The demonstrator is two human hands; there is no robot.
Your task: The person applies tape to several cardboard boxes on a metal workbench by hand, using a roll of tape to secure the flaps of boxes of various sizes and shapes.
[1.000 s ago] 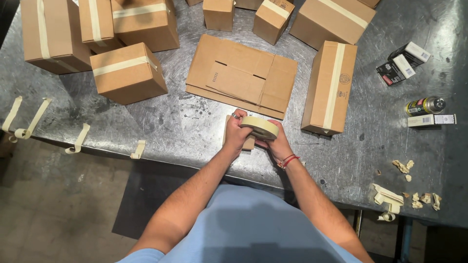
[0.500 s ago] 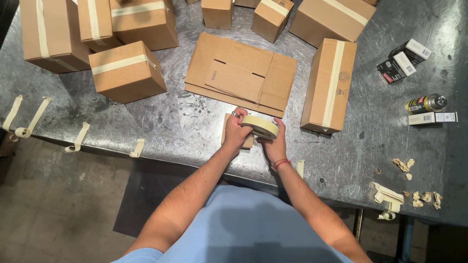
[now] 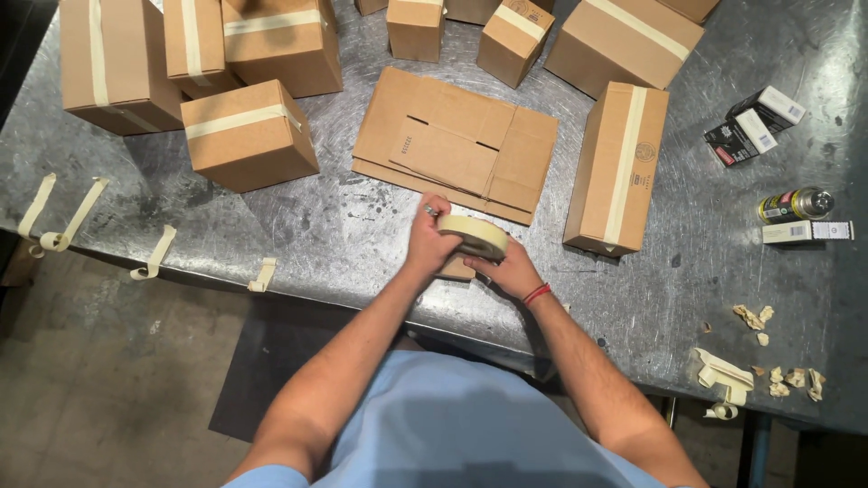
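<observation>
Scratched metal table [image 3: 344, 235], taped boxes beyond grip. Tape roll [image 3: 474, 236] clasped by left hand [image 3: 427, 240] and right hand [image 3: 508, 269]; probably light, stiff; best gripped at rim.

Both hands grip a cream tape roll [image 3: 474, 237] over a metal table [image 3: 344, 239]: the left hand [image 3: 425, 240] on its near-left side, the right hand [image 3: 509, 269] beneath it. A flattened cardboard box [image 3: 457, 145] lies just beyond, with a taped upright box [image 3: 618, 167] to its right.
</observation>
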